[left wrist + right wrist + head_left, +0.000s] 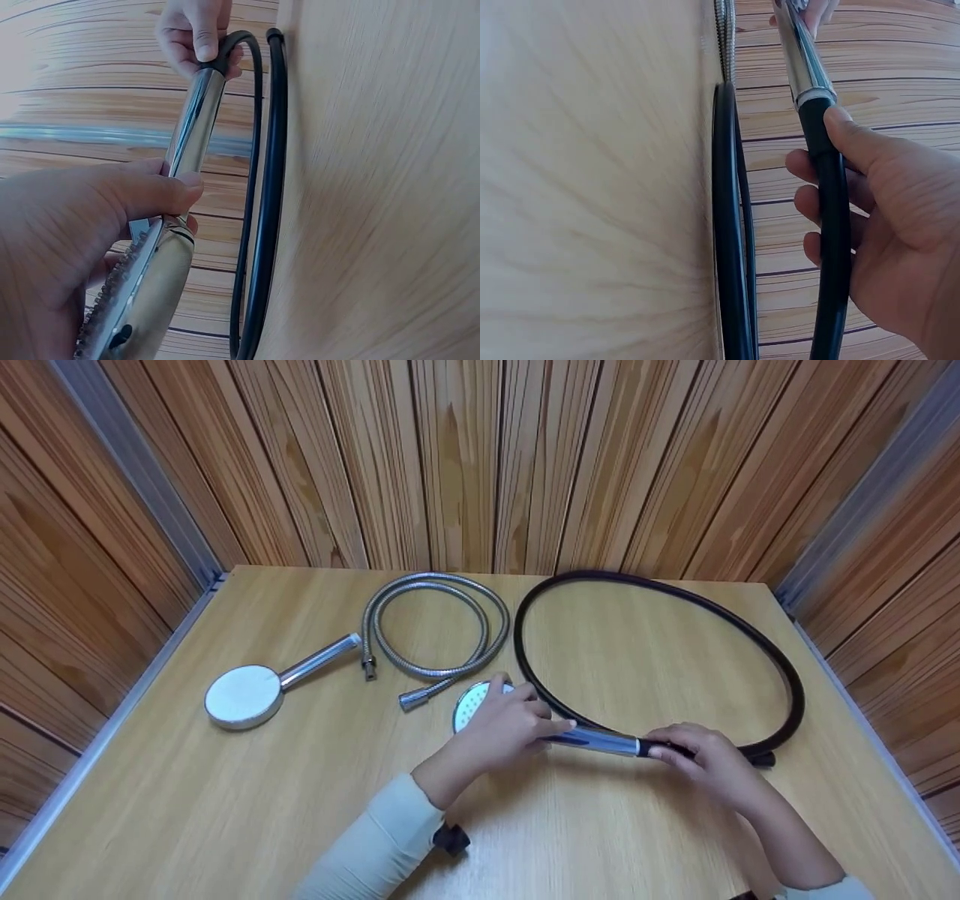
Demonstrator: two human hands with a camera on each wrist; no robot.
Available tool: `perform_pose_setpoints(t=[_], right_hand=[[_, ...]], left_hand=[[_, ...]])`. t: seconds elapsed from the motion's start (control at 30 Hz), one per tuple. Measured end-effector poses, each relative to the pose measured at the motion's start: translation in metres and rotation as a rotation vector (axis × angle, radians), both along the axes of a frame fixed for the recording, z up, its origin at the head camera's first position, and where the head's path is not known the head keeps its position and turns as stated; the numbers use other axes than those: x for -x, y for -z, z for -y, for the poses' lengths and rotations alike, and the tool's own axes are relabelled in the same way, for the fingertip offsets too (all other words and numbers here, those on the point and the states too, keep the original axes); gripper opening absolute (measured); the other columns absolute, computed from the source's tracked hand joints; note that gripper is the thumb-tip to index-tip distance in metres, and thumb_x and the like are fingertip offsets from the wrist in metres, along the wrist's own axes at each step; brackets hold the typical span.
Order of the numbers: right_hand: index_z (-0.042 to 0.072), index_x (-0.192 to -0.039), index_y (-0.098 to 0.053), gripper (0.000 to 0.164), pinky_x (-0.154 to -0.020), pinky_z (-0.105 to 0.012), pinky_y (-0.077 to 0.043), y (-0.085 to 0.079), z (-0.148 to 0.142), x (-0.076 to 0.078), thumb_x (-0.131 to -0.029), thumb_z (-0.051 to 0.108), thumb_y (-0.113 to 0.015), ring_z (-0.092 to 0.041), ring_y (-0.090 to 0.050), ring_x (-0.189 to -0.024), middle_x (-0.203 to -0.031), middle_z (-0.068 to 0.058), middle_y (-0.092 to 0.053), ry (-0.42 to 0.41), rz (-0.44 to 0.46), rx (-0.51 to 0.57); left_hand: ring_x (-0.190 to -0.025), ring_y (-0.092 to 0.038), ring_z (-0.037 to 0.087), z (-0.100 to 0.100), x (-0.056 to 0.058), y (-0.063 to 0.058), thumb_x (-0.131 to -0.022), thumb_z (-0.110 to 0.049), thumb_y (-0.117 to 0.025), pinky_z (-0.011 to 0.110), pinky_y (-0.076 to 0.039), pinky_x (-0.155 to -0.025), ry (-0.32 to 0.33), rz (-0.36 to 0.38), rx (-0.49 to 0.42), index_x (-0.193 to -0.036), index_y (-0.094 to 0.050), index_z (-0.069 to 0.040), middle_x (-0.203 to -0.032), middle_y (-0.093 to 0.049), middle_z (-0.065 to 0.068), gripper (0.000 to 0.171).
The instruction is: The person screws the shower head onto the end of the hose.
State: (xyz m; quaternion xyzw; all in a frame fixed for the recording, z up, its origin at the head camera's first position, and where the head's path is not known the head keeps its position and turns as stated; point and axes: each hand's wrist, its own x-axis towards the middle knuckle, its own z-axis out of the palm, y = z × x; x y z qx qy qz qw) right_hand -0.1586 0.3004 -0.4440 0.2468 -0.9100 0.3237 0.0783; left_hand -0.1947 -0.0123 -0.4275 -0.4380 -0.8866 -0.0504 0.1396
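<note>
My left hand point(511, 718) grips a chrome shower head point(600, 740) at the neck, partly covering its nozzle face. In the left wrist view, thumb and fingers wrap the chrome body point(196, 135), held above the table. My right hand point(709, 761) holds the end of a black shower hose point(780, 660). Its thumb and fingers curl round the black end fitting point(819, 124), which meets the bottom of the chrome handle point(804, 60). From there the hose loops over the table, and its other end point(763, 760) lies just right of my right hand.
A second shower head point(244, 695), white-faced with a chrome handle, lies at the left. Beside it a coiled silver metal hose point(442, 671) rests near the table's back. Wooden plank walls point(465, 465) enclose the table point(225, 810) at the back and sides.
</note>
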Motion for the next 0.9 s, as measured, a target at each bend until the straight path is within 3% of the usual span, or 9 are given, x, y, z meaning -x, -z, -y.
perform_pose_setpoints(t=[0.13,0.27,0.33,0.43,0.6,0.7,0.9], right_hand=[[0.013,-0.089,-0.074,0.013,-0.067,-0.025,-0.050,0.0004,0.0009,0.0025,-0.093,0.005,-0.064,-0.004,-0.060,-0.078,-0.086,0.008,-0.069,-0.028,0.020,0.009],[0.011,-0.097,-0.072,0.012,-0.069,-0.025,-0.050,0.0015,0.0015,0.0029,-0.096,0.008,-0.061,-0.005,-0.060,-0.081,-0.090,0.006,-0.069,-0.050,0.072,0.019],[0.009,-0.101,-0.070,0.009,-0.071,-0.024,-0.050,0.0022,0.0007,0.0023,-0.094,0.010,-0.064,-0.007,-0.061,-0.083,-0.093,0.004,-0.069,-0.058,0.122,0.058],[0.011,-0.104,-0.067,0.022,-0.071,-0.023,-0.049,0.0032,-0.0014,0.0016,-0.085,0.010,-0.076,-0.010,-0.060,-0.082,-0.093,0.004,-0.066,-0.063,0.157,0.096],[0.016,-0.095,-0.068,0.038,-0.067,-0.022,-0.048,0.0072,0.0006,0.0021,-0.068,-0.004,-0.085,-0.009,-0.057,-0.078,-0.089,0.008,-0.060,-0.041,0.046,0.101],[0.016,-0.092,-0.071,0.036,-0.064,-0.021,-0.047,0.0086,0.0015,0.0034,-0.067,-0.007,-0.084,-0.007,-0.057,-0.076,-0.088,0.010,-0.061,-0.046,-0.010,0.110],[0.011,-0.099,-0.075,0.032,-0.067,-0.019,-0.048,0.0065,-0.0001,0.0064,-0.072,-0.004,-0.082,-0.007,-0.060,-0.080,-0.092,0.008,-0.067,-0.112,-0.004,0.089]], left_hand=[[-0.094,-0.053,0.016,-0.0044,-0.0011,0.0014,-0.090,-0.034,-0.070,0.051,-0.034,-0.092,0.024,0.013,0.013,-0.127,-0.065,-0.036,-0.109,-0.070,-0.008,0.037],[-0.096,-0.053,0.017,-0.0063,-0.0013,0.0031,-0.091,-0.033,-0.069,0.050,-0.034,-0.090,0.015,0.035,0.018,-0.127,-0.065,-0.036,-0.110,-0.070,-0.008,0.037],[-0.096,-0.053,0.017,-0.0058,-0.0009,0.0045,-0.090,-0.032,-0.069,0.050,-0.034,-0.091,0.014,0.039,0.009,-0.127,-0.065,-0.036,-0.109,-0.070,-0.008,0.037],[-0.096,-0.054,0.017,-0.0043,0.0004,0.0061,-0.088,-0.033,-0.071,0.049,-0.034,-0.089,0.015,0.015,0.002,-0.126,-0.066,-0.036,-0.107,-0.070,-0.009,0.039],[-0.090,-0.053,0.015,-0.0034,0.0016,0.0062,-0.087,-0.034,-0.073,0.046,-0.034,-0.084,0.003,-0.001,-0.001,-0.126,-0.066,-0.037,-0.105,-0.071,-0.009,0.040],[-0.091,-0.053,0.015,-0.0034,0.0014,0.0043,-0.088,-0.034,-0.072,0.046,-0.034,-0.086,-0.008,0.001,0.011,-0.127,-0.065,-0.038,-0.106,-0.071,-0.009,0.039],[-0.094,-0.054,0.016,-0.0023,0.0009,0.0022,-0.089,-0.035,-0.071,0.048,-0.034,-0.089,-0.017,-0.001,0.031,-0.126,-0.066,-0.038,-0.107,-0.071,-0.009,0.038]])
